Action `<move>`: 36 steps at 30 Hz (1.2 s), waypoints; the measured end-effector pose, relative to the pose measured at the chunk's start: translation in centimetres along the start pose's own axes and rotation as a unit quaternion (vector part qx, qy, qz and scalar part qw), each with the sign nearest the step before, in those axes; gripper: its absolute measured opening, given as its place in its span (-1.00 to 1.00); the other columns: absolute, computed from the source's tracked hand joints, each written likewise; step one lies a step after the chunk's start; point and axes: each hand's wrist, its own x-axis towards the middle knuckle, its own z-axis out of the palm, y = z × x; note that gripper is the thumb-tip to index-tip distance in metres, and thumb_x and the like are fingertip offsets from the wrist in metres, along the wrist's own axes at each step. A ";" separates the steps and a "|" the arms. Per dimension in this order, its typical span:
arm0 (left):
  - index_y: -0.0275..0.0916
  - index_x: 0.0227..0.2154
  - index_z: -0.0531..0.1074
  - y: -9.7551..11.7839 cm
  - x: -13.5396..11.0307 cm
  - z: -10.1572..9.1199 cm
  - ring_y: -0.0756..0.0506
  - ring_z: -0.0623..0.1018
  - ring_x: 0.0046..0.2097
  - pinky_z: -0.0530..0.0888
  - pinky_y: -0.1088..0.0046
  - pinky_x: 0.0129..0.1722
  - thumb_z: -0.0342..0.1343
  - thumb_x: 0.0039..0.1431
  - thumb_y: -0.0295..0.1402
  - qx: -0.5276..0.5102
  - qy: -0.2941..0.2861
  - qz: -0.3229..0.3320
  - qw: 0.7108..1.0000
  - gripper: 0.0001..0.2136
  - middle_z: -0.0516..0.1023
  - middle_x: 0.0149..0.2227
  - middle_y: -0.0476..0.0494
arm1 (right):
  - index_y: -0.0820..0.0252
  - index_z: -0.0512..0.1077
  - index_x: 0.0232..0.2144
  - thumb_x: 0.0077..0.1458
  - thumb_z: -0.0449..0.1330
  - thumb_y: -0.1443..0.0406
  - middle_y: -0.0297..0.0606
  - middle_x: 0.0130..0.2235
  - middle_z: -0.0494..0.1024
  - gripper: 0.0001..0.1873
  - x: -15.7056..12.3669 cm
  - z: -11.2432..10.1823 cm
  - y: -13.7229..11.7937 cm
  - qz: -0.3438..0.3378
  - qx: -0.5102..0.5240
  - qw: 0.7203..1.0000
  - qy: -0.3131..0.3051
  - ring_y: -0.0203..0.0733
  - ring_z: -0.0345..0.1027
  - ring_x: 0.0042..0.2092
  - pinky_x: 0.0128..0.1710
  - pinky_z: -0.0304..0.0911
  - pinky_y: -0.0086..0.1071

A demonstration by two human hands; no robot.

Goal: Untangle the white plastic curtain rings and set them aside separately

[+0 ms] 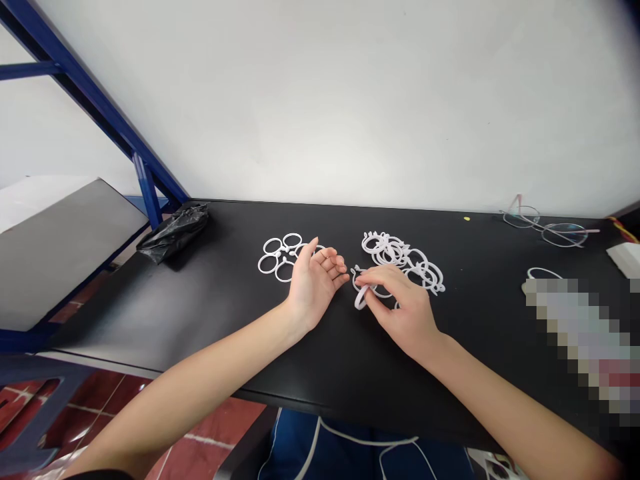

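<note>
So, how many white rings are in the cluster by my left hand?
At least 5 rings: four show left of your left hand, two farther, two nearer; parts of one or more show around its thumb. That hand may hide others.

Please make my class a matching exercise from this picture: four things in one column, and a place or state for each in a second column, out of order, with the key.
Column 1
1. Left hand
2. Right hand
3. Eyeglasses
4. Plastic bag

Column 2
A. Pinching a white ring
B. Near the blue frame, toward the left of the picture
C. Open, with the palm in view
D. On the black table near the wall, toward the right of the picture

Right pairs: 1-C, 2-A, 3-D, 4-B
</note>
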 end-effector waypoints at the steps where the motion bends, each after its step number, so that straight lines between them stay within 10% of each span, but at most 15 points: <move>1: -0.28 -0.47 0.35 0.0 0.0 0.0 0.01 0.42 -0.43 0.43 0.47 -0.33 0.06 0.20 -0.06 0.004 -0.005 -0.001 1.000 -0.65 0.37 -0.49 -0.04 | 0.10 0.50 -0.27 0.16 0.07 0.48 -0.26 -0.32 0.60 -0.74 0.1 -0.1 -0.1 -0.001 0.001 1.000 0.007 -0.12 0.50 -0.22 -0.20 0.47 -0.20; 19: -0.22 -0.36 0.40 -1.4 -1.2 -0.1 0.03 0.43 -0.37 0.37 0.51 -0.34 0.31 0.05 -0.34 0.339 -0.132 0.169 0.916 -0.81 0.41 -0.39 -0.01 | 0.09 0.42 -0.16 0.14 0.27 0.22 -0.33 -0.36 0.64 -0.79 -0.5 -0.2 -0.7 0.159 0.072 0.982 0.070 -0.19 0.58 -0.36 -0.32 0.57 -0.32; 36: -0.22 -0.31 0.33 -1.4 0.0 -0.6 0.09 0.28 -0.54 0.29 0.59 -0.48 0.16 0.21 -0.16 0.308 -0.141 0.159 0.927 -0.76 0.27 -0.62 0.12 | 0.13 0.45 -0.32 0.07 0.32 0.27 -0.31 -0.35 0.62 -0.86 -0.2 -0.2 -1.1 0.181 0.111 0.975 0.059 -0.21 0.57 -0.37 -0.36 0.53 -0.37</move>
